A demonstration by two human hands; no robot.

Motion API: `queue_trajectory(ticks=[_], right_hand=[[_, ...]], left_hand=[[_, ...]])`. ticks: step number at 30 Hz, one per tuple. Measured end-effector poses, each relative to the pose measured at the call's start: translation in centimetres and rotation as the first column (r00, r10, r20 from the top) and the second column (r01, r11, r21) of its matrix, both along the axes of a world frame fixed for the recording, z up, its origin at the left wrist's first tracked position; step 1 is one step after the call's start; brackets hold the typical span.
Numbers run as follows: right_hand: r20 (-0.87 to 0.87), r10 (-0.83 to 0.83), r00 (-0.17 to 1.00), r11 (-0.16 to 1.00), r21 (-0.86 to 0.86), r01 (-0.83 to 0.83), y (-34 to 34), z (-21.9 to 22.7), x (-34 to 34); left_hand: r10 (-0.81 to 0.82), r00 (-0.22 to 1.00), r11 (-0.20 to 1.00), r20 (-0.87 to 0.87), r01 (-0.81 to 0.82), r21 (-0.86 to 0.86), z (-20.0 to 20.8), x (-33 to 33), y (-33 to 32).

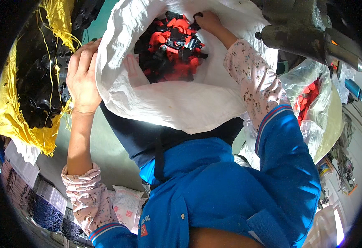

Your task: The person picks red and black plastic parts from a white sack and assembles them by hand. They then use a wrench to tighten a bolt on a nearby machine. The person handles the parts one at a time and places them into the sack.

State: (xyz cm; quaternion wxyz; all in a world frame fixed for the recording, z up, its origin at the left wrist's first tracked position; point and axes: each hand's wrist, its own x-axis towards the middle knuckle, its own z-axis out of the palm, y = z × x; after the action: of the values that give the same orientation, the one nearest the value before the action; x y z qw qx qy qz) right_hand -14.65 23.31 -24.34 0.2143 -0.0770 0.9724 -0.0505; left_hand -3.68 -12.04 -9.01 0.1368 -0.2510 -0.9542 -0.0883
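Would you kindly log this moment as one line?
left hand: against white sack | right hand: inside sack, holding black part | sack contents: red and black parts

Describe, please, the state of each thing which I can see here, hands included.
White sack: open, partly filled.
Red and black parts: loose, jumbled inside it.
Yellow sack: open, edge frayed, holding black parts.
Clear plastic bag: open, holding red parts.
Left hand: against white sack's rim, grip unclear.
Right hand: inside white sack, grip unclear.
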Motion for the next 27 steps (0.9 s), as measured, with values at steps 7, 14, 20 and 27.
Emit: queue_trajectory(ticks=[7, 14, 20, 27], right_hand=[[-0.144, 0.209, 0.967, 0.935, 0.318, -0.155, -1.9, 0.7, 1.6], [0.325, 0.222, 0.919, 0.967, 0.047, -0.25, -12.0, -4.9, 0.1], [0.305, 0.278, 0.911, 0.96, -0.112, -0.256, -14.8, -6.8, 2.3], [0.045, 0.589, 0.807, 0.807, -0.084, -0.585, -12.6, -5.3, 9.2]], left_hand=[[-0.004, 1.0, 1.0, 0.011, 0.004, 0.027, 0.5, 0.3, 0.4], [-0.008, 0.999, 1.0, 0.033, 0.009, -0.014, 0.6, -0.2, 0.6], [-0.028, 0.999, 1.0, 0.019, 0.027, 0.008, -0.3, 0.4, -0.2], [-0.052, 0.999, 0.998, 0.003, 0.052, -0.023, -0.2, -0.1, -0.2]])
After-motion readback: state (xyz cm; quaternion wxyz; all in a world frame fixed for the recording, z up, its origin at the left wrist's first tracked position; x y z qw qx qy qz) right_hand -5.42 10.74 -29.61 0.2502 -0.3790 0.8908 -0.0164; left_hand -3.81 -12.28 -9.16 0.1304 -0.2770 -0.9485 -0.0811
